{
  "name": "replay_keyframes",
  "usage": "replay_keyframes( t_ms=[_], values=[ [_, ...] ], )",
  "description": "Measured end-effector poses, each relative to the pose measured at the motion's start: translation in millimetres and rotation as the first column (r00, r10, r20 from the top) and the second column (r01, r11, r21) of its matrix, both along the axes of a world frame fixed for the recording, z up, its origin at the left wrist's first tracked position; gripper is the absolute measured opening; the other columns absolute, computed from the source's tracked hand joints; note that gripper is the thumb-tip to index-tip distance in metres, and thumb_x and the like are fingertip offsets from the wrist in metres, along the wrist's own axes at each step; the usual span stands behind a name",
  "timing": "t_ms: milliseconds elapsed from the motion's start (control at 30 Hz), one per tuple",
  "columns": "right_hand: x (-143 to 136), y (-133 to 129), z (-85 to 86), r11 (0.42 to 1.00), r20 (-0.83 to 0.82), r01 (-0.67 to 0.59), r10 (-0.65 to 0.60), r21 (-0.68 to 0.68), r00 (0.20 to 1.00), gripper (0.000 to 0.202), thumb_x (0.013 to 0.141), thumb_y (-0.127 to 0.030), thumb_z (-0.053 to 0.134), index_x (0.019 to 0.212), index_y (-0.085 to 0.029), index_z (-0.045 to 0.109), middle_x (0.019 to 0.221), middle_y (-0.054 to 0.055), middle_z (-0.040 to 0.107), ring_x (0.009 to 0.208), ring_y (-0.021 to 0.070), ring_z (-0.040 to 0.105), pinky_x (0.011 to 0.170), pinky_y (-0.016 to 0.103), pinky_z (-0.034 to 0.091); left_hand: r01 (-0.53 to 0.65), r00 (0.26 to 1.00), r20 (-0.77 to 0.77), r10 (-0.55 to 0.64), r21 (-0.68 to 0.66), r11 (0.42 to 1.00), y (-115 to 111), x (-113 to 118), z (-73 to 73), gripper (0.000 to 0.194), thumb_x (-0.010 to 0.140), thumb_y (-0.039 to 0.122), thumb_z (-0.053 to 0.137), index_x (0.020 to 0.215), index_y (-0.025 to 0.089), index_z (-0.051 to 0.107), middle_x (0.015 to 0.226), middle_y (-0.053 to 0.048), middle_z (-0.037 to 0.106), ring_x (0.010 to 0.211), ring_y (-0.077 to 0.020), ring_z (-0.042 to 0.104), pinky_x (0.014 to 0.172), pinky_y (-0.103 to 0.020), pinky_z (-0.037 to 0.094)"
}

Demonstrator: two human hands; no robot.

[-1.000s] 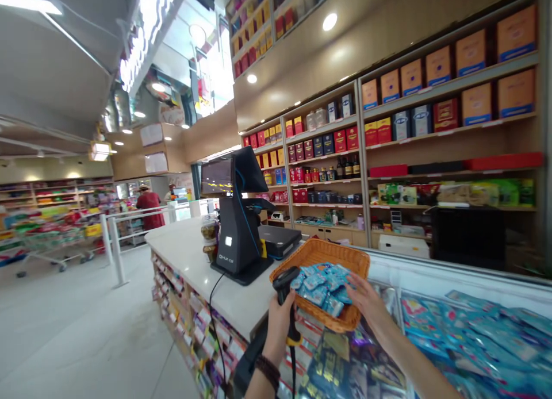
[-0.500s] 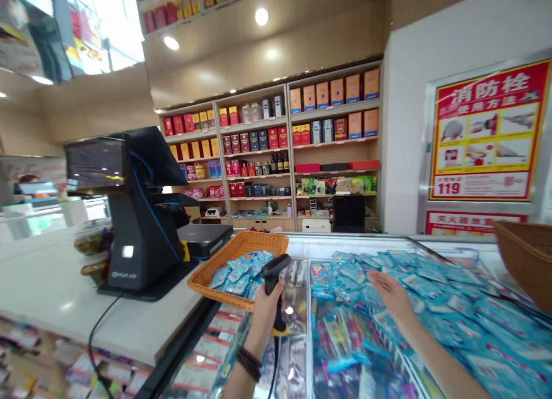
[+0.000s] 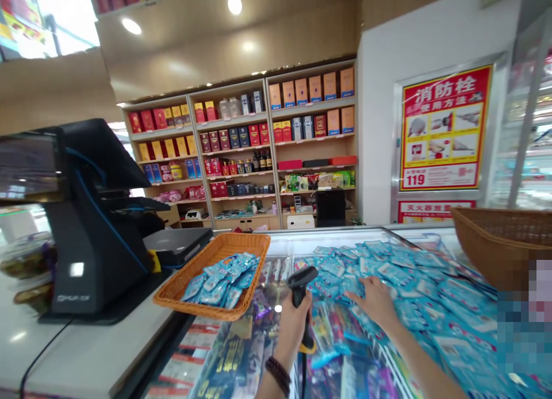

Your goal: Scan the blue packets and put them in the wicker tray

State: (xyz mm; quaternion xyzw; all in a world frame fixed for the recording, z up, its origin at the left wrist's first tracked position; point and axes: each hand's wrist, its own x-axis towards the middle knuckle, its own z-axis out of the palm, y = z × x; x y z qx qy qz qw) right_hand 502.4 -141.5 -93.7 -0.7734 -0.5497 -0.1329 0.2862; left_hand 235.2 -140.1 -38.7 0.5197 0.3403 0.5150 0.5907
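My left hand (image 3: pixel 294 318) is wrapped round the handle of a black barcode scanner (image 3: pixel 302 277), which has a yellow base end and a cord hanging down. The scanner is held upright, its head over the near edge of a spread of blue packets (image 3: pixel 418 284). Low over those packets is my right hand (image 3: pixel 374 298), fingers apart; whether the fingertips touch a packet I cannot tell. An orange wicker basket (image 3: pixel 172 292) to the left of the scanner holds a smaller pile of blue packets (image 3: pixel 222 278).
A black checkout terminal (image 3: pixel 90 226) stands on the white counter (image 3: pixel 64 353) at left. Colourful bagged goods (image 3: pixel 332 330) lie below my hands. At right is a brown wicker basket (image 3: pixel 495 244) beside a pixelated patch. Shelves of boxes (image 3: pixel 237 137) line the back wall.
The view has swung to the right. My left hand has carried the scanner rightward toward the blue packets. My right hand has lowered toward the packets, its fingers spreading.
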Motion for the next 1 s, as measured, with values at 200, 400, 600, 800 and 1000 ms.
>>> replay_keyframes(
  t_ms=[200, 400, 600, 800, 1000],
  values=[
    [10.1, -2.4, 7.3, 0.996, -0.313, -0.025, 0.052, 0.089, 0.948, 0.023, 0.068, -0.038, 0.079, 0.085, -0.023, 0.073, 0.091, 0.013, 0.08, 0.096, 0.0358, 0.076, 0.086, 0.042, 0.056, 0.006, 0.998, -0.061, -0.005, 0.007, 1.0, -9.7, -3.9, -2.6, 0.062, 0.061, 0.075, 0.085, 0.07, 0.021, 0.054, 0.052, 0.006, 0.05, 0.039, -0.0091, 0.046, 0.043, -0.024, 0.041],
    [1.1, -20.3, 25.0, 0.918, -0.71, 0.085, 0.237, 0.386, 0.663, 0.047, 0.069, -0.062, 0.066, 0.096, -0.023, 0.069, 0.05, -0.003, 0.062, 0.05, 0.0275, 0.064, 0.054, 0.039, 0.049, 0.028, 0.995, -0.092, -0.027, 0.009, 1.0, -16.5, -0.5, -6.4, 0.06, 0.066, 0.074, 0.081, 0.083, 0.02, 0.059, 0.052, 0.007, 0.05, 0.04, -0.0105, 0.045, 0.044, -0.026, 0.045],
    [-24.7, -34.0, 41.2, 0.875, -0.743, 0.095, 0.339, 0.474, 0.577, 0.052, 0.064, -0.062, 0.073, 0.099, -0.024, 0.067, 0.053, -0.002, 0.066, 0.049, 0.0253, 0.065, 0.053, 0.038, 0.051, 0.06, 0.98, -0.192, -0.049, 0.051, 0.997, -19.6, -2.4, -7.3, 0.051, 0.073, 0.067, 0.077, 0.086, 0.021, 0.06, 0.052, 0.007, 0.05, 0.042, -0.0122, 0.049, 0.048, -0.028, 0.05],
    [-37.7, -32.6, 35.8, 0.871, -0.722, 0.036, 0.382, 0.49, 0.577, 0.047, 0.066, -0.065, 0.073, 0.092, -0.027, 0.062, 0.066, 0.002, 0.076, 0.058, 0.0281, 0.074, 0.062, 0.041, 0.06, 0.108, 0.988, -0.118, -0.105, 0.021, 0.994, -17.6, -1.7, -12.5, 0.053, 0.07, 0.069, 0.08, 0.08, 0.022, 0.056, 0.051, 0.007, 0.051, 0.039, -0.011, 0.048, 0.046, -0.027, 0.047],
    [-50.7, -34.1, 34.6, 0.891, -0.736, -0.025, 0.39, 0.454, 0.553, 0.044, 0.07, -0.066, 0.071, 0.092, -0.029, 0.06, 0.076, 0.006, 0.081, 0.07, 0.0325, 0.081, 0.072, 0.044, 0.065, 0.164, 0.986, 0.02, -0.164, -0.028, 0.986, -20.7, -2.9, -4.6, 0.058, 0.064, 0.069, 0.086, 0.079, 0.022, 0.055, 0.054, 0.007, 0.052, 0.038, -0.0089, 0.045, 0.044, -0.026, 0.046]
  ],
)
